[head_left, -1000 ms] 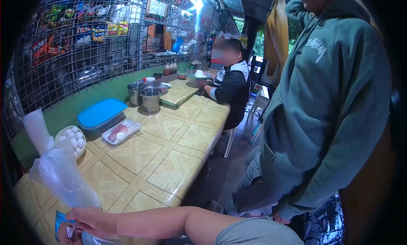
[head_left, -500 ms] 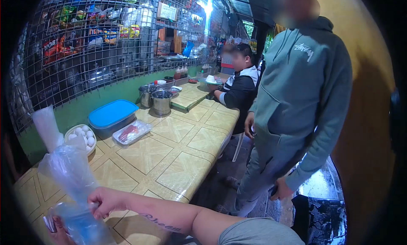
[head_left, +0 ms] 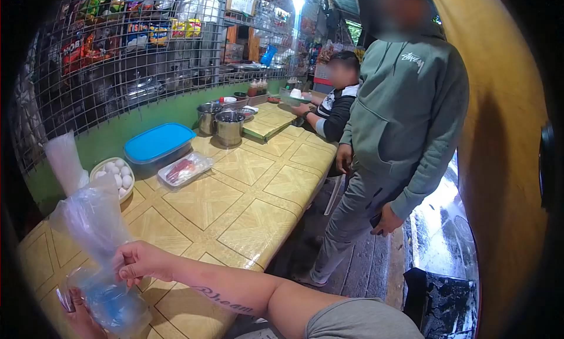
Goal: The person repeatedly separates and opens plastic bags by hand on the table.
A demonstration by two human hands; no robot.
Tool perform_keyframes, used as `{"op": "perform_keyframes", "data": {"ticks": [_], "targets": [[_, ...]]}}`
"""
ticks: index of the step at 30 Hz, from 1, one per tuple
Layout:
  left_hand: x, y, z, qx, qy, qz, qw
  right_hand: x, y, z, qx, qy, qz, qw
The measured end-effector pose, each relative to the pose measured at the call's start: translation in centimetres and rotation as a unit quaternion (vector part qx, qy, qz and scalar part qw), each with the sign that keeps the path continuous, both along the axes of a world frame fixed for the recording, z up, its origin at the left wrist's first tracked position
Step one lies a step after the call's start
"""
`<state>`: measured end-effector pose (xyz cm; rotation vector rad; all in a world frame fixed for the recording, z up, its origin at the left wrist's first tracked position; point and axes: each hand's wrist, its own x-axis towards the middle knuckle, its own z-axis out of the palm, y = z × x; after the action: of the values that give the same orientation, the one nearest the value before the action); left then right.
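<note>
A clear plastic bag with a blue tint (head_left: 111,304) is low at the left, over the near end of the table. My left hand (head_left: 84,318) is closed around its left side, partly cut off by the dark rim of the view. A thin silvery thing (head_left: 63,299) shows by its fingers; its kind is unclear. At the bag's upper edge, my right hand (head_left: 140,264) has its fingers curled and pinched on the plastic. Just behind stands a bundle of clear plastic bags (head_left: 97,218).
Along the wall are a bowl of eggs (head_left: 117,176), a blue-lidded container (head_left: 158,144), a wrapped tray of reddish food (head_left: 185,170) and two metal pots (head_left: 228,127). A person in a green hoodie (head_left: 405,110) stands right of the table (head_left: 247,195); another person (head_left: 338,107) sits farther back.
My right hand has risen slightly and shifted left along the bag. The bag looks rounder and more spread. The view has turned a little, and the standing person's arm has shifted.
</note>
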<state>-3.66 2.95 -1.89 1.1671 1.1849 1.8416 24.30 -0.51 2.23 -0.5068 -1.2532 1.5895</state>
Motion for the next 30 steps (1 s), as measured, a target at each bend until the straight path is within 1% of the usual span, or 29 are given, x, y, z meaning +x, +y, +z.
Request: {"op": "perform_keyframes", "data": {"ticks": [1,2,4,5,6,7,8,9,10,12,13,15,16,19,22,25,27,28,29,30], "targets": [[0.7,-1.1,1.0,-0.01,-0.006,-0.024,1.0,-0.1,0.1,-0.1,0.012,-0.013,0.0,1.0],[0.5,-1.9,1.9,-0.022,-0.008,-0.037,0.999,-0.1,0.6,-0.7,0.021,-0.038,-0.025,0.999],[-0.9,-1.7,1.6,-0.095,0.081,-0.017,0.992,-0.3,1.4,-1.6,0.023,-0.058,-0.053,0.997],[0.9,-3.2,3.5,-0.111,0.043,0.004,0.993,-0.1,1.1,-1.1,0.017,-0.057,-0.061,0.996],[1.8,-3.0,3.4,-0.092,0.019,0.053,0.994,0.0,0.7,-0.4,-0.001,-0.086,-0.111,0.99],[1.5,-4.2,4.6,-0.12,0.07,-0.002,0.99,0.2,0.8,-0.3,-0.014,-0.101,-0.12,0.987],[1.6,-4.1,4.2,-0.067,0.054,-0.009,0.996,0.1,0.9,-0.2,-0.038,-0.123,-0.164,0.978],[1.2,-4.1,4.6,-0.076,0.093,-0.017,0.993,0.0,0.7,0.1,-0.059,-0.104,-0.18,0.976],[1.1,-4.0,5.1,-0.084,0.129,-0.03,0.988,0.2,0.7,0.2,-0.063,-0.083,-0.181,0.978],[1.4,-4.0,5.7,-0.068,0.094,-0.045,0.992,0.2,0.3,0.8,-0.079,-0.068,-0.192,0.976],[0.8,-3.5,5.6,-0.057,0.1,-0.052,0.992,0.2,0.1,1.3,-0.091,-0.073,-0.199,0.973],[0.2,-2.2,4.9,-0.035,0.109,-0.078,0.99,0.2,0.6,0.8,-0.078,-0.052,-0.19,0.977],[-0.5,-2.3,4.8,-0.034,0.146,-0.105,0.983,0.6,0.4,0.8,-0.069,-0.04,-0.186,0.979],[-1.7,-1.5,4.2,-0.029,0.027,-0.182,0.983,1.0,0.7,0.6,-0.04,-0.062,-0.222,0.972],[-2.8,-1.5,4.1,-0.05,-0.015,-0.197,0.979,1.5,0.4,1.2,-0.019,-0.124,-0.26,0.958],[-3.5,-1.1,3.8,-0.077,-0.024,-0.233,0.969,1.7,0.9,0.5,0.022,-0.123,-0.267,0.956],[-2.4,-0.7,3.7,-0.011,0.018,-0.095,0.995,1.4,1.3,-0.2,0.064,-0.1,-0.271,0.955],[-1.6,-0.9,4.0,0.023,0.04,-0.024,0.999,1.2,1.4,-0.4,0.085,-0.088,-0.271,0.955],[-1.2,-1.7,4.9,0.096,0.205,0.121,0.966,1.0,1.2,-0.4,0.084,-0.07,-0.269,0.957],[-0.8,-3.3,6.8,0.164,0.359,0.26,0.881,0.6,1.0,-0.4,0.085,-0.051,-0.265,0.959]]}}
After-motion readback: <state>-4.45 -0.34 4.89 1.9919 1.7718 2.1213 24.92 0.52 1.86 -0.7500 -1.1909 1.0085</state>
